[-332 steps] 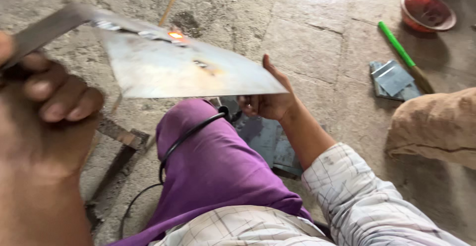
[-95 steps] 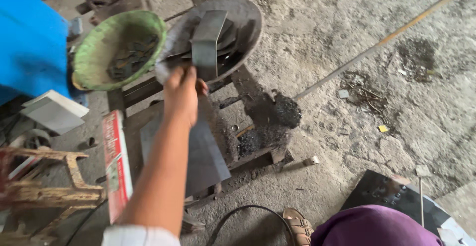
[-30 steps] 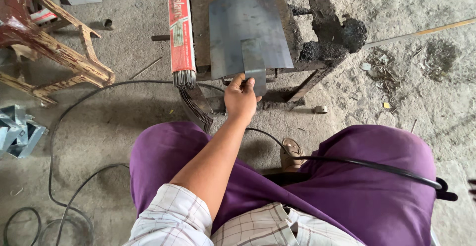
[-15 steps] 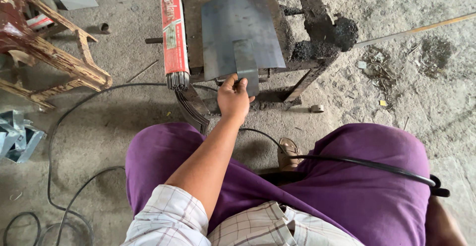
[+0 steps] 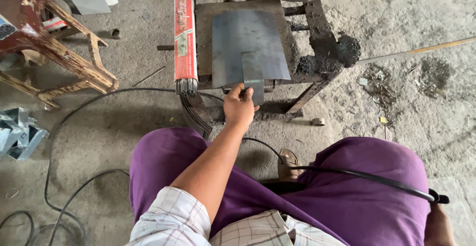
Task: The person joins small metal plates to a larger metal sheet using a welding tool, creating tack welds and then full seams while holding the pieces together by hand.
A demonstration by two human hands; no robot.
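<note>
Head view: the left hand [image 5: 239, 108] pinches the near end of a narrow metal strip [image 5: 253, 75], which lies on a larger steel plate [image 5: 248, 43] at the near edge of the low work stand [image 5: 302, 48]. The strip's long axis runs straight away from the hand. The right hand [image 5: 439, 223], at the lower right corner, seems closed on a black cable [image 5: 367, 176], though mostly cropped.

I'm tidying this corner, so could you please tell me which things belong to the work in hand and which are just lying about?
In hand:
- left hand, gripping the small metal strip
- metal sheet beneath the strip
- metal stand carrying both

Lying about:
- red packet of welding rods
- wooden stool
- black cable
- folded metal pieces
</note>
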